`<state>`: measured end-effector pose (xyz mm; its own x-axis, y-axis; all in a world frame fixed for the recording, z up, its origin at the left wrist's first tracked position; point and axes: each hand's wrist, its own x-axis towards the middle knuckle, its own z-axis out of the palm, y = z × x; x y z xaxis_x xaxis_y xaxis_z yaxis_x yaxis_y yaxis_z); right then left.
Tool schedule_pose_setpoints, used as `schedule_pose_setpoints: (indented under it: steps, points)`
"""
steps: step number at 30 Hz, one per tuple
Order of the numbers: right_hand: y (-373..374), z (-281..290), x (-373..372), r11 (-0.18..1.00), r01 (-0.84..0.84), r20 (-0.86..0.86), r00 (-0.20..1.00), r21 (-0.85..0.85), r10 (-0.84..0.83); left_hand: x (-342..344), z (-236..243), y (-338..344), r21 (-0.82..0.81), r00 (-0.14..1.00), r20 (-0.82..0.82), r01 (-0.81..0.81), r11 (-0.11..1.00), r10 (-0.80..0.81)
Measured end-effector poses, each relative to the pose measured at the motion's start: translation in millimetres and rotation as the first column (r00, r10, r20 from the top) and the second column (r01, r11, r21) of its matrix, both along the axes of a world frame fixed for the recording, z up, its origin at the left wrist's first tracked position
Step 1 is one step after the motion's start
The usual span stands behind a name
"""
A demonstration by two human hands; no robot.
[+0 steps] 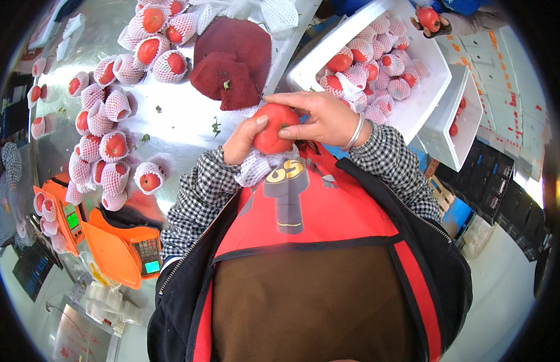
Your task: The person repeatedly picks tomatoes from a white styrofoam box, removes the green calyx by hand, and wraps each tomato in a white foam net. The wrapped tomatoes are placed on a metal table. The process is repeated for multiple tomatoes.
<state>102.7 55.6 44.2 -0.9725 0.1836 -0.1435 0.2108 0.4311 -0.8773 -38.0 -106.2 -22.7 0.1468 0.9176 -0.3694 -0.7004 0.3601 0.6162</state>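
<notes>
A large red tomato point(274, 123) is held between both my hands at the table's near edge. My left hand point(242, 137) grips its left side, the thumb on its face. From the right, my right hand point(328, 117) curls over it, with fingers behind and thumb in front. White foam netting point(259, 168) hangs just below the tomato, partly hidden at the left wrist. Beyond my hands lies a crumpled dark red cloth point(234, 51) with a green scrap on it. Several tomatoes in foam nets point(116, 146) cover the table to the left.
A white foam box point(433, 90) full of netted tomatoes stands at the right, with a smaller white box point(467, 136) beside it. Orange scales point(114, 247) sit at the lower left. Another person's hand point(430, 23) holds a tomato at the top right. Green scraps dot the metal table point(171, 114).
</notes>
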Motion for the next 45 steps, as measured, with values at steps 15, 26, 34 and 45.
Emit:
schedule_pose_setpoints:
  steps: [15,26,34,45]
  points:
    - [-10.0,-29.1,14.9,0.801,0.429,0.147,0.902,-0.417,-0.407,8.6,7.1,3.7,-0.16,0.952,-0.006,-0.304,0.939,0.307]
    - [-27.7,-25.9,-18.0,0.611,0.421,0.159,0.886,-0.671,-0.436,5.8,0.3,3.4,0.116,0.87,-0.19,-0.44,0.89,0.455]
    - [-36.4,-16.9,-26.0,0.554,0.377,0.111,0.885,-0.742,-0.453,4.0,3.9,2.3,0.256,0.725,-0.407,-0.493,0.831,0.555]
    - [-19.7,-33.3,-12.7,0.184,0.592,0.456,0.753,-0.785,-0.474,-5.3,0.4,-1.1,-0.116,0.693,0.5,-0.541,0.833,0.52]
